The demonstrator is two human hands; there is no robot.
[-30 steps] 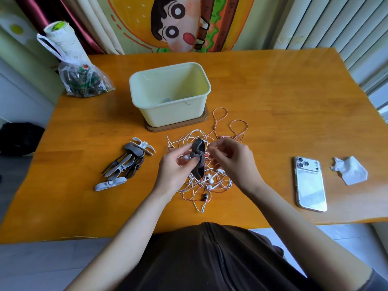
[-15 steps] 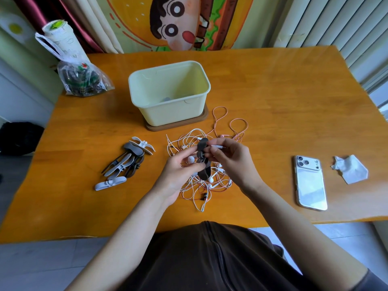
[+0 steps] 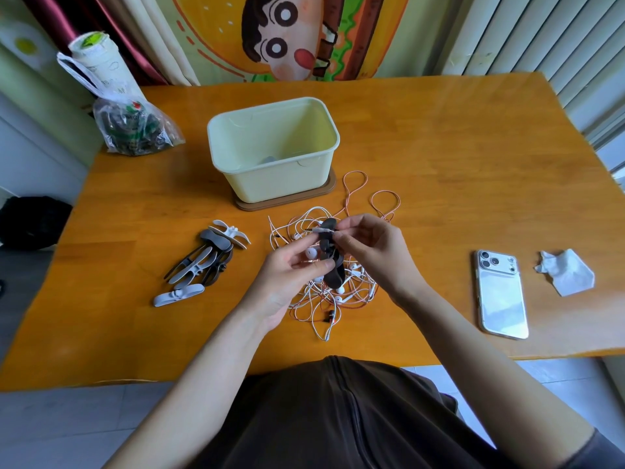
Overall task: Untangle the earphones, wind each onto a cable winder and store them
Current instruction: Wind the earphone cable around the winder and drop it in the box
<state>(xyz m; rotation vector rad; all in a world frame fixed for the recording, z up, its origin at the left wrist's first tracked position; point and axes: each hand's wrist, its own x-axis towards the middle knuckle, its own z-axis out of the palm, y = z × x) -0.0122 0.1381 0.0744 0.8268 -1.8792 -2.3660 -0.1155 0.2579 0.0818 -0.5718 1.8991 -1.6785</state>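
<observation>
Head view: both hands work above the tangled earphones (image 3: 333, 262), which lie mid-table toward the near edge. The left hand (image 3: 287, 279) has its grip clamped on a dark cable winder (image 3: 333, 265), with a white earbud against the fingers. The right hand (image 3: 372, 255) pinches a cable plug at the winder's top end. Spare winders (image 3: 206, 258) lie toward the left edge. A cream bin (image 3: 274, 147) stands behind the tangle. A phone (image 3: 502, 294) lies near the right edge.

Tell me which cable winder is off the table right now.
The dark brown cable winder held between both hands; the other winders lie piled on the table.
</observation>
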